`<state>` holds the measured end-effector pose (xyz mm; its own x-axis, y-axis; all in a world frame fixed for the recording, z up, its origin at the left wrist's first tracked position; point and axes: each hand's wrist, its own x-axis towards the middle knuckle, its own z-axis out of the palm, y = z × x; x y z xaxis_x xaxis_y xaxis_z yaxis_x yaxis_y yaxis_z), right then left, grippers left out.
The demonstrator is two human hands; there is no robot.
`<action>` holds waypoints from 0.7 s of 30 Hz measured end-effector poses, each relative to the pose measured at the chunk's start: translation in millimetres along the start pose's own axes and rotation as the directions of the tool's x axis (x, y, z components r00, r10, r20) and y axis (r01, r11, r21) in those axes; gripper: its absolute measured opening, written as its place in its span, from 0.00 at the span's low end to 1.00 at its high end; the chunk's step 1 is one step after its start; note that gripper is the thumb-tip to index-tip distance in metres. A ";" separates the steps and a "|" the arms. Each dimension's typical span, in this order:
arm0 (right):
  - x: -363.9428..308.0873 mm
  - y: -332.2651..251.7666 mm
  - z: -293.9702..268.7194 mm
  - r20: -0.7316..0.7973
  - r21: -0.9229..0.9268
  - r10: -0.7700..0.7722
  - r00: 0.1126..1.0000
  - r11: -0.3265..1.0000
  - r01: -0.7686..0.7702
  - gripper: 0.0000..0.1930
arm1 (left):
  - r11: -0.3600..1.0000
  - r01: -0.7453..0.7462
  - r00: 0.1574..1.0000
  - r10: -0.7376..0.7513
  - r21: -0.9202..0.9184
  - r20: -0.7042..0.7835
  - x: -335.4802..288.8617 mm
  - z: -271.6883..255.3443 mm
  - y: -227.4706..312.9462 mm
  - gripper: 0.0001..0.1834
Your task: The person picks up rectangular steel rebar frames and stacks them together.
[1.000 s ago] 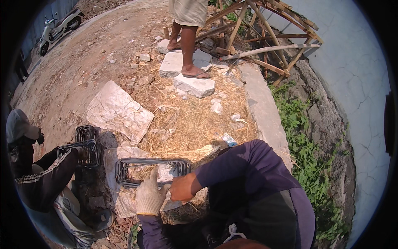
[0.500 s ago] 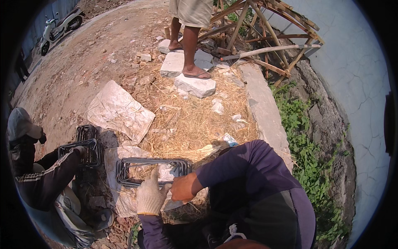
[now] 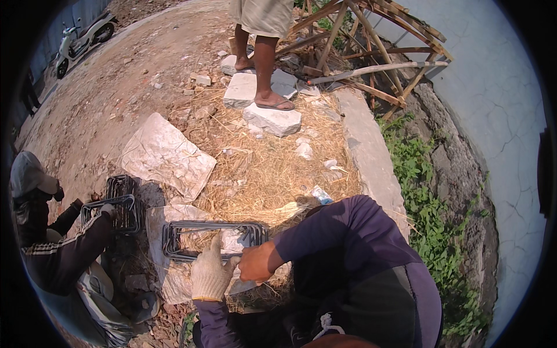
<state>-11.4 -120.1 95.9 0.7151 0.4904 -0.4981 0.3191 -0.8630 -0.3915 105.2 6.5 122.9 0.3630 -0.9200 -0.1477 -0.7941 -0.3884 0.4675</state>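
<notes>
A stack of dark rectangular rebar stirrups (image 3: 174, 224) lies on a whitish sheet in front of me. My left hand (image 3: 210, 275), in a cream knit glove, is at their near side, its index finger stretched across the near bars and its thumb apart. Close beside it, my bare right hand (image 3: 257, 264) is closed at the near right part of the stack. What its fingers hold is hidden. My right arm bends in from the right in a dark purple sleeve.
At left a seated co-worker (image 3: 67, 246) in a cap handles another stirrup stack (image 3: 129, 223). Another person (image 3: 268, 69) stands on concrete slabs ahead. Straw (image 3: 272, 168), a pale sack (image 3: 168, 153), a bamboo frame (image 3: 389, 58), a concrete ledge (image 3: 371, 145) and a wall (image 3: 505, 116) surround me.
My hands and the stirrups in front of me look unmoved. The seated co-worker's arm has reached to the far side of their stack. The standing person's legs have shifted slightly left.
</notes>
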 end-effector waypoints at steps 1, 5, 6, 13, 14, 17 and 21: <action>-0.3 0.6 0.7 -0.009 0.007 0.002 1.000 1.000 -0.002 0.14 | 1.000 -0.002 1.000 0.002 -0.002 -0.005 -0.3 0.3 0.0 0.42; -0.2 1.0 3.5 -0.029 0.018 0.033 0.999 0.999 -0.032 0.15 | 1.000 0.018 0.999 -0.018 0.002 0.039 0.9 -2.2 0.3 0.42; 0.3 0.8 4.0 -0.031 0.017 0.046 0.998 0.999 -0.046 0.15 | 1.000 0.013 0.999 -0.014 0.002 0.038 1.1 -2.3 0.3 0.42; 0.6 2.8 4.6 -0.026 -0.002 0.009 1.000 1.000 -0.009 0.15 | 1.000 0.013 0.999 -0.014 0.020 0.043 1.9 0.4 -1.2 0.42; 0.8 3.0 5.2 -0.030 -0.012 0.006 1.000 1.000 -0.006 0.15 | 0.999 0.022 0.998 -0.023 0.023 0.051 2.0 0.4 -1.1 0.42; 1.5 2.4 4.8 -0.019 -0.029 0.012 1.000 1.000 -0.013 0.15 | 1.000 -0.005 1.000 0.005 0.016 0.016 1.9 6.5 -6.2 0.42; 0.7 2.0 2.5 -0.011 -0.014 0.010 1.000 1.000 -0.010 0.15 | 1.000 -0.031 1.000 0.031 -0.005 -0.001 0.9 3.6 -4.4 0.42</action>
<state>-11.9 -121.2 92.8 0.7248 0.4806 -0.4936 0.3204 -0.8694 -0.3760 107.3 7.2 117.6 0.3385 -0.9316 -0.1327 -0.8026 -0.3594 0.4761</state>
